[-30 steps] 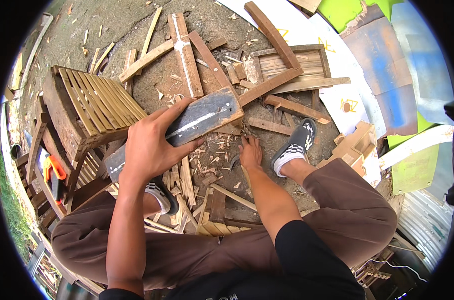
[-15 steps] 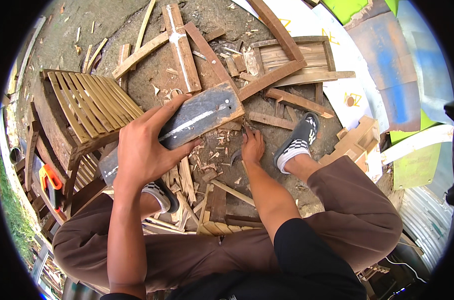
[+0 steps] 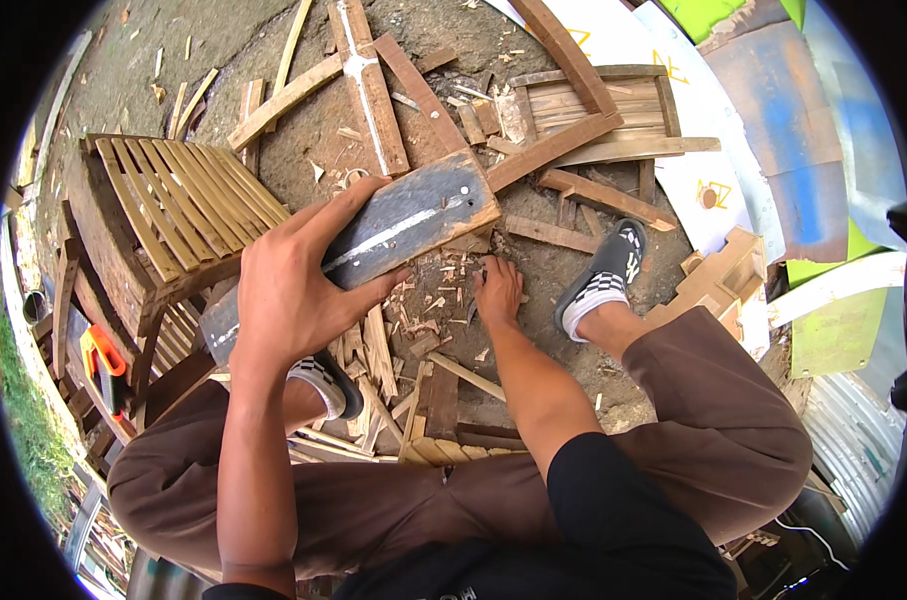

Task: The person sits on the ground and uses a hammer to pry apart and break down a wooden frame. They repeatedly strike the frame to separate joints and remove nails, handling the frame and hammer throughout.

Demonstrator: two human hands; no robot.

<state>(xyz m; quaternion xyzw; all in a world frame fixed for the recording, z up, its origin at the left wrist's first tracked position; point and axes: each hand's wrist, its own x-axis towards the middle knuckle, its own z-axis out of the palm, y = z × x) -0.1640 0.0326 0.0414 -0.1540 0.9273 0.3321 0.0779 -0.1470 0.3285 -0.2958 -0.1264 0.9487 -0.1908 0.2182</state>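
A wooden plank (image 3: 399,222) with a dark grey painted face and a white stripe slants up to the right in front of me. My left hand (image 3: 299,270) wraps over its lower left part, thumb on the near edge and fingers on the far edge. Beyond the plank's near side, low by the ground, my right hand (image 3: 499,292) has its fingers curled. A thin dark curved piece shows beside its wrist; what the fingers hold is mostly hidden. Wood chips (image 3: 429,300) lie on the ground around that hand.
A slatted wooden piece (image 3: 184,205) stands at the left, with an orange-handled saw (image 3: 104,365) near it. Crossed timbers (image 3: 369,90) and a wooden frame (image 3: 599,110) lie ahead. My shoe (image 3: 609,265) is right of my right hand. Split wood strips (image 3: 379,355) lie between my feet.
My right hand has shifted slightly left, and less of the dark curved piece beside it shows. The plank and my left hand stay nearly in place; the view has tilted a little.
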